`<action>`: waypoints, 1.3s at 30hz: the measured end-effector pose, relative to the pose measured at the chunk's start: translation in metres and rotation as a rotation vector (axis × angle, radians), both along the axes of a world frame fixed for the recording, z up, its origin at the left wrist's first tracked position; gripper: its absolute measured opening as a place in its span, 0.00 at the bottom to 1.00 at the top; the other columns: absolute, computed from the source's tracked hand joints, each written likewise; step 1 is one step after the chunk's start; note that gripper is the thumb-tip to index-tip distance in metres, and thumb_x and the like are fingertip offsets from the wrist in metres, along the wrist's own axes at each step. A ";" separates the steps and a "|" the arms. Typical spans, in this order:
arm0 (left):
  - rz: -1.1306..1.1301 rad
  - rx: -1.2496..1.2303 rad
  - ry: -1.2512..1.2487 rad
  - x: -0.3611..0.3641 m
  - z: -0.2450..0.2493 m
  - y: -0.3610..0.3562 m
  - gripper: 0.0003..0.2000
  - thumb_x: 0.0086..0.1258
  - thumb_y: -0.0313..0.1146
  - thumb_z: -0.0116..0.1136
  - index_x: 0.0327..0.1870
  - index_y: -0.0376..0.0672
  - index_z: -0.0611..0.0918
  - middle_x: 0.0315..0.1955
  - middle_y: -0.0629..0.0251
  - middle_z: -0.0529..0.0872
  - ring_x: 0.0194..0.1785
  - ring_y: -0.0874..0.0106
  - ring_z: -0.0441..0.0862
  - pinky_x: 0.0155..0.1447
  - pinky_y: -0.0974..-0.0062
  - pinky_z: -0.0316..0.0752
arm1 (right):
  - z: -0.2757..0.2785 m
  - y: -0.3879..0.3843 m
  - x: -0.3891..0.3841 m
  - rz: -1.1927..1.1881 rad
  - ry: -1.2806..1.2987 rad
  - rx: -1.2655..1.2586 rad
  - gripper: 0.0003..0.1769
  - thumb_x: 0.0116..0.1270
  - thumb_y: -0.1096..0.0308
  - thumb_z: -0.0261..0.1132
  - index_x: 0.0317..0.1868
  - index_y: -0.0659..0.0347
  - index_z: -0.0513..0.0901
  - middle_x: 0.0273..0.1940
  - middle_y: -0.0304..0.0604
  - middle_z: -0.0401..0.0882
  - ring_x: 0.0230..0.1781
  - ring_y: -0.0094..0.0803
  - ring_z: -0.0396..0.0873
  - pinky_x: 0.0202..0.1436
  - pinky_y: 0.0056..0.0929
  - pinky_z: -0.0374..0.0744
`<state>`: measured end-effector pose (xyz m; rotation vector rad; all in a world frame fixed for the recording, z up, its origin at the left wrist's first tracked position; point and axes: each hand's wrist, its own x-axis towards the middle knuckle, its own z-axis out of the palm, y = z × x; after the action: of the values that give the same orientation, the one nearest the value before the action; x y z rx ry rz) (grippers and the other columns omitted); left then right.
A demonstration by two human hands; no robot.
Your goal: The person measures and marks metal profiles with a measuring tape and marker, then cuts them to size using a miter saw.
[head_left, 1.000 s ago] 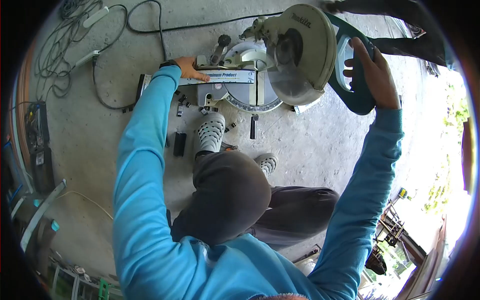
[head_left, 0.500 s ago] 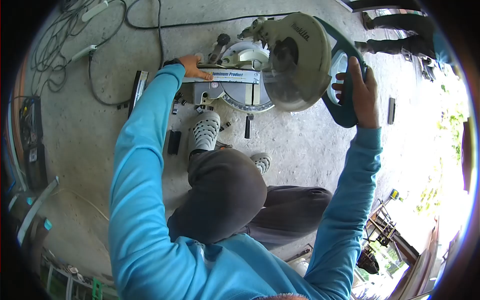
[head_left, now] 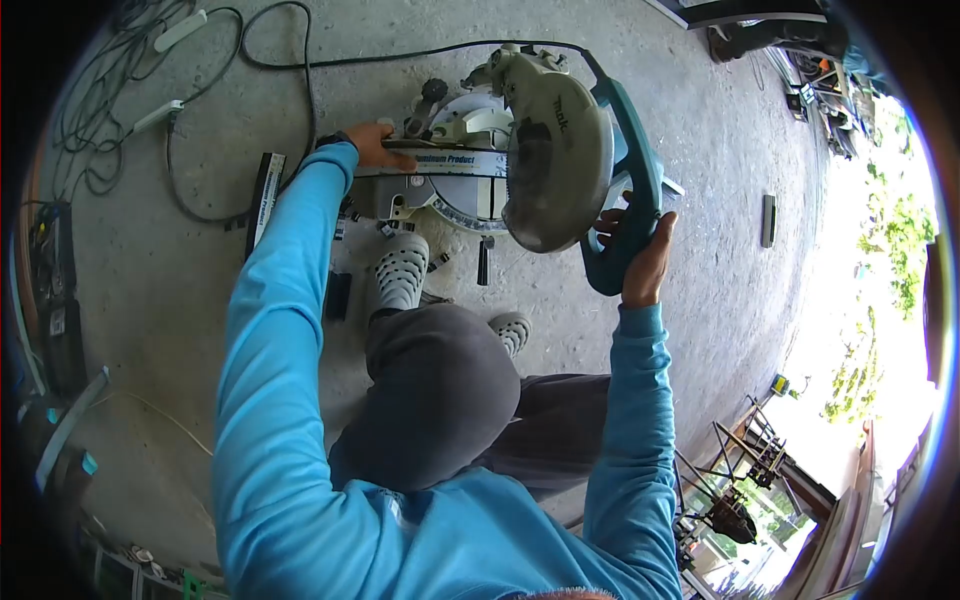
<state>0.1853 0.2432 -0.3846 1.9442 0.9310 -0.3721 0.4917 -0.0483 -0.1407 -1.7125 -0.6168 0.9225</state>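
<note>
A Makita miter saw (head_left: 560, 150) stands on the concrete floor in front of me. My right hand (head_left: 645, 260) is wrapped round its teal handle (head_left: 637, 160). The blade guard (head_left: 550, 205) hangs over the right part of a labelled aluminum profile (head_left: 460, 162), hiding its blade. That profile lies across the saw's base, along the fence. My left hand (head_left: 378, 147) grips the profile's left part, thumb along its front face. Below the profile, the round saw table (head_left: 460, 195) shows in part.
A power cable (head_left: 400, 57) runs behind the saw to extension sockets (head_left: 158, 116) and coiled cords at left. Black offcuts (head_left: 338, 296) lie near my shoe (head_left: 403, 272). Another profile piece (head_left: 264, 200) rests at left, a short bar (head_left: 769, 220) at right. Another person's leg (head_left: 770, 40) shows top right.
My right hand has swung the saw head left and lower, nearer the profile. My left hand keeps its grip on the profile. The other person's legs have shifted towards the top edge.
</note>
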 end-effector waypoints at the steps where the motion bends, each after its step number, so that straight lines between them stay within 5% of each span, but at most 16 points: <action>1: 0.007 0.023 -0.005 0.000 -0.004 -0.001 0.49 0.51 0.71 0.77 0.65 0.38 0.82 0.60 0.46 0.86 0.65 0.52 0.83 0.70 0.61 0.75 | 0.000 -0.001 -0.001 0.006 -0.012 -0.019 0.49 0.79 0.25 0.35 0.67 0.63 0.78 0.43 0.51 0.88 0.42 0.39 0.88 0.47 0.36 0.84; 7: 0.031 0.062 0.041 0.001 0.001 -0.008 0.50 0.50 0.70 0.77 0.67 0.39 0.81 0.62 0.48 0.86 0.64 0.52 0.84 0.70 0.62 0.75 | 0.000 -0.003 -0.003 -0.002 -0.004 -0.052 0.51 0.79 0.24 0.34 0.65 0.67 0.79 0.45 0.55 0.88 0.44 0.41 0.89 0.48 0.36 0.85; 11: 0.004 0.169 0.115 0.001 0.019 -0.014 0.56 0.48 0.80 0.68 0.69 0.39 0.79 0.64 0.46 0.84 0.68 0.51 0.82 0.73 0.61 0.75 | 0.002 0.001 -0.003 -0.028 -0.022 -0.082 0.50 0.80 0.25 0.36 0.57 0.70 0.81 0.36 0.52 0.87 0.33 0.37 0.86 0.40 0.33 0.84; 16: 0.058 0.192 0.079 -0.001 0.019 -0.022 0.52 0.50 0.76 0.70 0.70 0.41 0.79 0.65 0.48 0.84 0.68 0.52 0.82 0.73 0.60 0.75 | 0.013 0.005 -0.009 -0.024 -0.177 -0.107 0.48 0.81 0.27 0.38 0.49 0.70 0.82 0.25 0.45 0.82 0.21 0.31 0.79 0.28 0.29 0.77; 39: 0.053 0.201 0.063 0.002 0.024 -0.016 0.41 0.52 0.70 0.75 0.59 0.45 0.86 0.56 0.50 0.89 0.61 0.52 0.86 0.68 0.59 0.78 | -0.029 -0.020 -0.012 -0.024 -0.181 -0.003 0.46 0.80 0.26 0.41 0.48 0.67 0.81 0.28 0.46 0.83 0.23 0.31 0.81 0.29 0.30 0.79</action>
<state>0.1876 0.2277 -0.3608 2.0945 1.0937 -0.3205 0.4801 -0.0684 -0.1700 -1.8152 -0.7120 0.7567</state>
